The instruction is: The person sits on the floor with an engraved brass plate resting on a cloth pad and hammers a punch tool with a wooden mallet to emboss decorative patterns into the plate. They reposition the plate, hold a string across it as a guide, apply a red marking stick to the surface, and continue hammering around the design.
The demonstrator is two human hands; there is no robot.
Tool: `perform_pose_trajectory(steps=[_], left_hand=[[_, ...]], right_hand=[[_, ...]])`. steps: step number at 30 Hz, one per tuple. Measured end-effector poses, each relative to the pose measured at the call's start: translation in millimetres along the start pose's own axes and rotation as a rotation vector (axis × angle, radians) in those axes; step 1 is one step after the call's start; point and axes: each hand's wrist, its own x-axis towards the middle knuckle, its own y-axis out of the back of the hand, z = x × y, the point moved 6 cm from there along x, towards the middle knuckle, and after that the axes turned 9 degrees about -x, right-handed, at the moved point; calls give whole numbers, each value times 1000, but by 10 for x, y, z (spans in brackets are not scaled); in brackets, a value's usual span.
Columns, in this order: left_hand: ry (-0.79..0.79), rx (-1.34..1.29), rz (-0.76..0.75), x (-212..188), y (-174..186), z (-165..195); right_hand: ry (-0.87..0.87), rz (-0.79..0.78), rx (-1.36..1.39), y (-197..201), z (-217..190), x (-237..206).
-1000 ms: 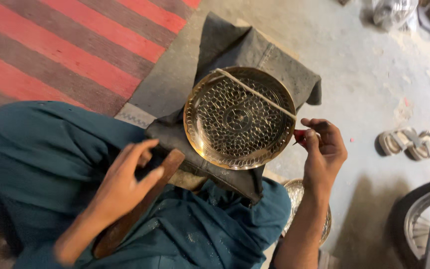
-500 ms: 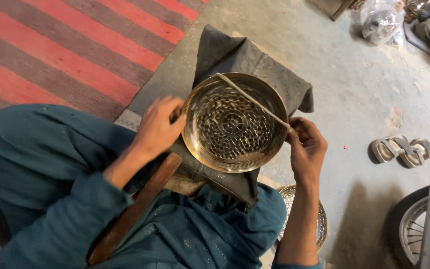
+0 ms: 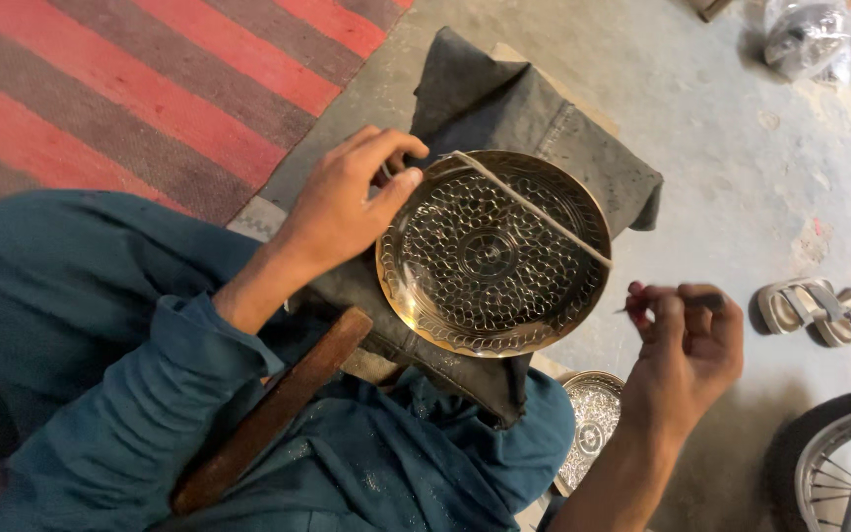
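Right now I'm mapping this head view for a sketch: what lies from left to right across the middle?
Striped rug → left hand → engraved brass plate → right hand → pair of sandals.

Brass plate (image 3: 492, 258) glossy metal, embossed pattern; pad (image 3: 504, 108) dark matt cloth; stick (image 3: 273, 409) worn brown wood; floor (image 3: 701, 148) rough concrete.

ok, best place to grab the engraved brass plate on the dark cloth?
Probably the raised rim at the upper left of the brass plate, coming in from the left, where the left hand already touches it. The plate lies face up on the dark cloth; the rim overhangs there and a thin strap crosses the upper right.
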Motion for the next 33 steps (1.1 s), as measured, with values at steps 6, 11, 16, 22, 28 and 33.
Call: perform_pose_trajectory(steps=[6,11,16,22,28,33], left_hand=[[93,131,73,-802,114,-18],[461,94,-106,-2022,232,-142],[1005,2,-180,-2763,233,-374],[648,-84,9,-2323,350,-200],[363,75,15,-1628,484,50],[236,321,-96,-1337,543,188]], right_hand=[[-4,-419,-67,-988,60,-444],[-23,-474,-149,-1545,249,-539],[84,-450,-91,-1713,213,-622],[108,-441,-64,-1748,288,-735],[161,-393,-174,-1705,243,-770],[170,-383,-243,-1688,186,-769]])
